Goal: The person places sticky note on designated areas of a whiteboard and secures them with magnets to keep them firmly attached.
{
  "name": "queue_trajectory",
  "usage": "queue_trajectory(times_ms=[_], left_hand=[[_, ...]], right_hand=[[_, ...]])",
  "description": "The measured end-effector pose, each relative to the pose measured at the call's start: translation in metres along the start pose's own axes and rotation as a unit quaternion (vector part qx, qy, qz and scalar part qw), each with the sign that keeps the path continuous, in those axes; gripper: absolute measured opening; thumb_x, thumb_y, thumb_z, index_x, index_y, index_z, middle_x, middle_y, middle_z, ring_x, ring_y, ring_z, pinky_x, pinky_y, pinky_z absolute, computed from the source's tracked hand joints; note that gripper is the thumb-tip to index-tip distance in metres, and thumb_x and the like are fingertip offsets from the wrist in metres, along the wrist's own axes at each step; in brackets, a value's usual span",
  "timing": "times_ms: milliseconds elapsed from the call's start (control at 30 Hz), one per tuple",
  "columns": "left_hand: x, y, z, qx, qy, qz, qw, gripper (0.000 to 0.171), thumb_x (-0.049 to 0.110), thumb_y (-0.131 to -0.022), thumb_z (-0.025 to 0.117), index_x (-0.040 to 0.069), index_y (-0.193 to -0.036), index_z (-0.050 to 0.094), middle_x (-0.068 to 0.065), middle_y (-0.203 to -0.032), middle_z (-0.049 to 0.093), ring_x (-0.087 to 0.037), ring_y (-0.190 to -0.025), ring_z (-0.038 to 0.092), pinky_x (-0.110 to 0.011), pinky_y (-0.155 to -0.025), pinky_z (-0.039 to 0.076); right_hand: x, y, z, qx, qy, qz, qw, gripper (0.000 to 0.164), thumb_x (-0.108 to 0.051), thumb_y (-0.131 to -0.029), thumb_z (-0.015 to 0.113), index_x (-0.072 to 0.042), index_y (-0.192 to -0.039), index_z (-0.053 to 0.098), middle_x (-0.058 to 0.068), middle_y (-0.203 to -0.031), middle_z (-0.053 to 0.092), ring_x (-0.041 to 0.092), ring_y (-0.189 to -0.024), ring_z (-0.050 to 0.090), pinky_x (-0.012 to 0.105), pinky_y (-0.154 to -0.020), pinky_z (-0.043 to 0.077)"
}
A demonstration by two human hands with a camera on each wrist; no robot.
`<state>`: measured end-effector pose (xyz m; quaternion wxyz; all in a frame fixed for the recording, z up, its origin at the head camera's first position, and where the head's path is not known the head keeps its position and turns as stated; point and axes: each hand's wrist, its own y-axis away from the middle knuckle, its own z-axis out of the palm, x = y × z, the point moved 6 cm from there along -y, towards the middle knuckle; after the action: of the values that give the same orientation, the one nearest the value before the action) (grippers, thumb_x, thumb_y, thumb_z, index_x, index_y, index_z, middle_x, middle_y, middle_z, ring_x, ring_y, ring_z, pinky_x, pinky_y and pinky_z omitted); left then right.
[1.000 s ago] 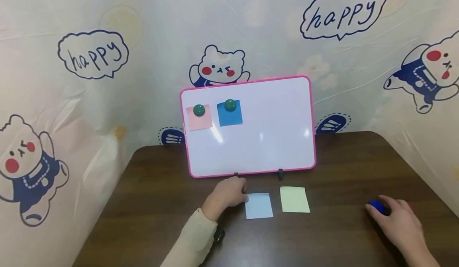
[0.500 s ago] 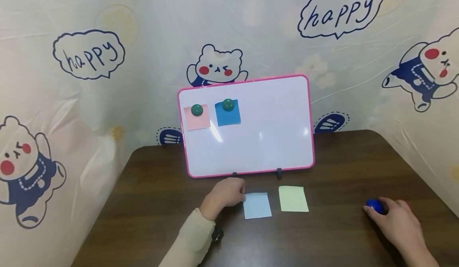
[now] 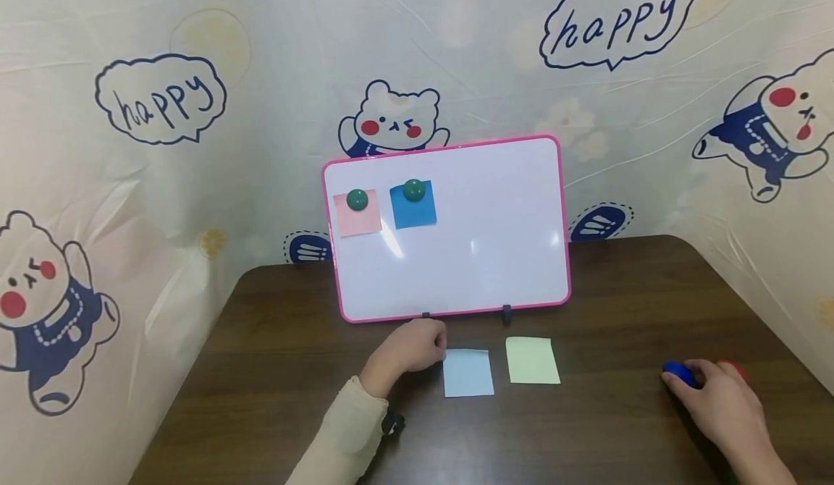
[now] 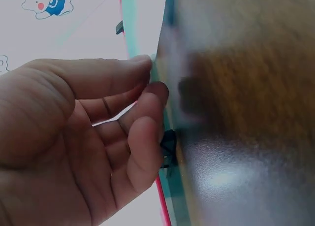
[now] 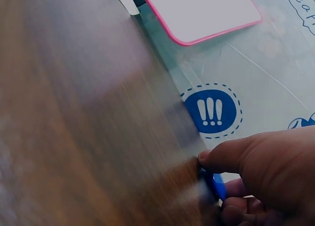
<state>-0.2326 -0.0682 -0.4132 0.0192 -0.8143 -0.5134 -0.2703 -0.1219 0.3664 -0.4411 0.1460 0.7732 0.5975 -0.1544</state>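
Note:
In the head view my left hand [image 3: 409, 347] is at the upper left corner of a light blue sticky note [image 3: 469, 373] on the table. The left wrist view shows its thumb and index finger pinching the edge of this note [image 4: 148, 24], which looks pale there. At the right my right hand [image 3: 726, 405] pinches a round blue magnet [image 3: 680, 373] between thumb and fingers, low over the tabletop. The right wrist view shows the blue magnet [image 5: 216, 185] partly hidden by the fingers. Just beyond the right knuckles, a red magnet [image 3: 738, 369] is mostly covered.
A pink-framed whiteboard [image 3: 495, 239] stands on small black feet behind the notes. Green magnets hold a pink note [image 3: 357, 218] and a darker blue note [image 3: 414, 213] on it. A pale green note [image 3: 533, 360] lies right of the light blue one. A printed curtain [image 3: 274, 108] hangs behind.
The head view has shifted slightly. More of the blue magnet and the red magnet shows around my right hand. My left hand stays at the light blue note's corner.

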Motion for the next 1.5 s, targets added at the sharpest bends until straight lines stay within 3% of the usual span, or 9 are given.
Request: queue_trajectory(times_ms=[200,633,1000,1500], left_hand=[[0.001,0.001,-0.003,-0.007,0.067,0.020,0.9975,0.011,0.016,-0.094,0.070,0.019,-0.086,0.063,0.003,-0.076,0.059,-0.016,-0.072,0.057,-0.032,-0.067,0.050],[-0.001,-0.003,-0.007,0.004,0.114,0.035,0.9929,0.005,0.018,-0.098,0.066,0.019,-0.093,0.064,0.004,-0.083,0.061,-0.017,-0.078,0.058,-0.033,-0.069,0.052],[-0.003,-0.006,-0.010,0.011,0.192,0.035,0.9807,0.004,0.019,-0.099,0.066,0.017,-0.096,0.064,-0.001,-0.085,0.063,-0.022,-0.074,0.060,-0.035,-0.066,0.055],[-0.010,-0.007,-0.014,0.039,0.237,0.028,0.9703,0.004,0.019,-0.098,0.066,0.015,-0.099,0.065,-0.004,-0.091,0.062,-0.024,-0.075,0.061,-0.034,-0.065,0.056]], right_hand=[[0.001,0.001,0.001,0.010,-0.004,-0.002,1.000,0.066,-0.046,-0.097,0.063,0.017,-0.117,0.057,0.032,-0.101,0.061,0.046,-0.092,0.056,0.055,-0.065,0.047],[0.001,0.003,0.001,0.006,-0.012,-0.005,1.000,0.064,-0.045,-0.098,0.063,0.016,-0.117,0.057,0.033,-0.104,0.061,0.048,-0.092,0.058,0.056,-0.067,0.047],[0.000,0.003,0.001,-0.008,-0.017,-0.006,1.000,0.066,-0.048,-0.098,0.060,0.014,-0.119,0.057,0.031,-0.104,0.060,0.045,-0.090,0.060,0.054,-0.068,0.047],[-0.004,0.002,0.000,-0.016,-0.027,-0.012,0.999,0.066,-0.048,-0.098,0.061,0.014,-0.120,0.056,0.029,-0.105,0.058,0.047,-0.093,0.059,0.057,-0.070,0.047]])
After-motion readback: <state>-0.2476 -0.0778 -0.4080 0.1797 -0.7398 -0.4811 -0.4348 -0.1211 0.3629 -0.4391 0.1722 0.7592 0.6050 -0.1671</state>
